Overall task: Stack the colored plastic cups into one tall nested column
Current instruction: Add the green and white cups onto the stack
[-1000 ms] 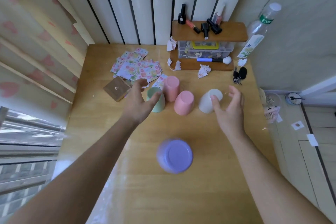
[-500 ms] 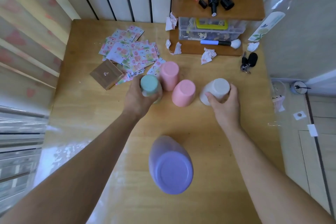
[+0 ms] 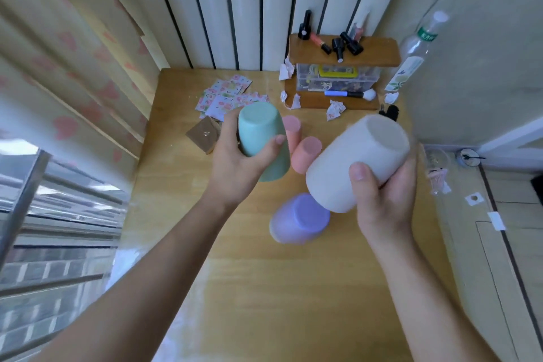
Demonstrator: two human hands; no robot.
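Observation:
My left hand [image 3: 235, 164] grips a green cup [image 3: 260, 134], held upside down and tilted above the table. The white cup [image 3: 349, 164] is in my right hand [image 3: 382, 197], also lifted, bottom up and leaning right. Beneath the white cup a purple cup [image 3: 296, 219] stands upside down on the wooden table [image 3: 264, 288]. Two pink cups stand upside down farther back: one pink cup [image 3: 291, 129] is partly hidden behind the green one, the other pink cup [image 3: 305, 153] shows between the two held cups.
Patterned cards [image 3: 226, 97] and a small brown box [image 3: 204, 134] lie at the back left. A wooden shelf [image 3: 343, 47] with nail polish bottles and a clear storage box stands at the back right, beside a plastic bottle [image 3: 417, 53] and keys [image 3: 389, 112].
Both hands closed on their cups, the left on the green and the right on the white, and lifted them off the table toward me.

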